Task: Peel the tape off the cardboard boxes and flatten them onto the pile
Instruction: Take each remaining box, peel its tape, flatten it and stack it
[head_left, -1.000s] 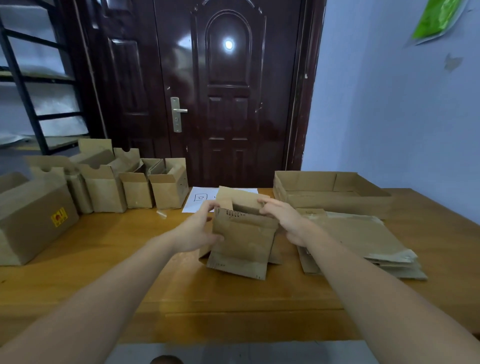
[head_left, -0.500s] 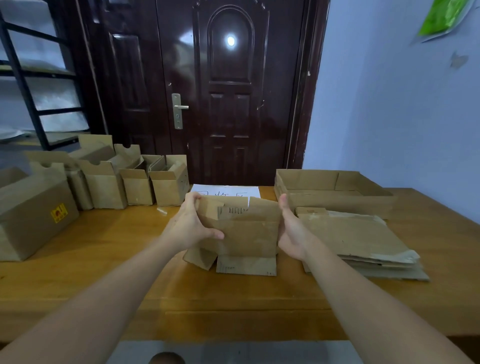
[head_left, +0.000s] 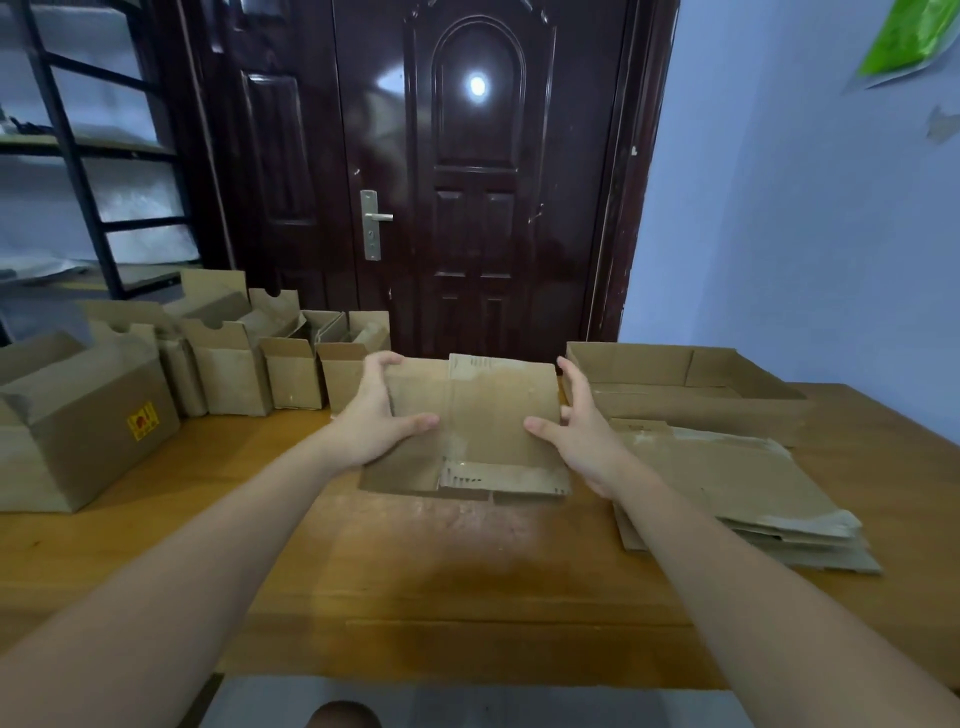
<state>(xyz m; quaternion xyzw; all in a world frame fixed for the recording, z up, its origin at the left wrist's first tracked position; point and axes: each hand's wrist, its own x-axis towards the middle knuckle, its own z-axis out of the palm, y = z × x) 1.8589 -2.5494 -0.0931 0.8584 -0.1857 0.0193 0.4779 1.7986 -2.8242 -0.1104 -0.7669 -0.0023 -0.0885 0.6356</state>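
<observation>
From the head camera, the flattened box (head_left: 470, 426) sits at the middle of the wooden worktop (head_left: 441, 571), directly in front of the dark door (head_left: 478, 208). It is plain brown cardboard, pressed nearly flat and tilted up toward the door, with its near flaps resting on the worktop. Strips of pale tape residue and perforated edges show along its top and bottom flaps.

To the right of the flattened box lies the pile (head_left: 737, 493) of already flattened cardboard, several sheets deep, its edges uneven. Behind the pile, nearer the door, stands a shallow open tray box (head_left: 675, 384); what lies inside it cannot be made out. To the left of the flattened box runs a row of small open boxes (head_left: 270, 369) with their flaps up, and their insides are too dark to read. Furthest left is a large box (head_left: 78, 436) with a yellow label (head_left: 142, 421) on its side. A black metal shelf (head_left: 78, 156) stands beyond that row, left of the door.

The left hand (head_left: 374, 421) grips the flattened box's left edge, thumb across the front face and fingers curled over the top corner. The right hand (head_left: 582, 426) holds the right edge, thumb on the front face, fingers spread behind. Both forearms reach forward over the worktop, set apart by the width of the cardboard.
</observation>
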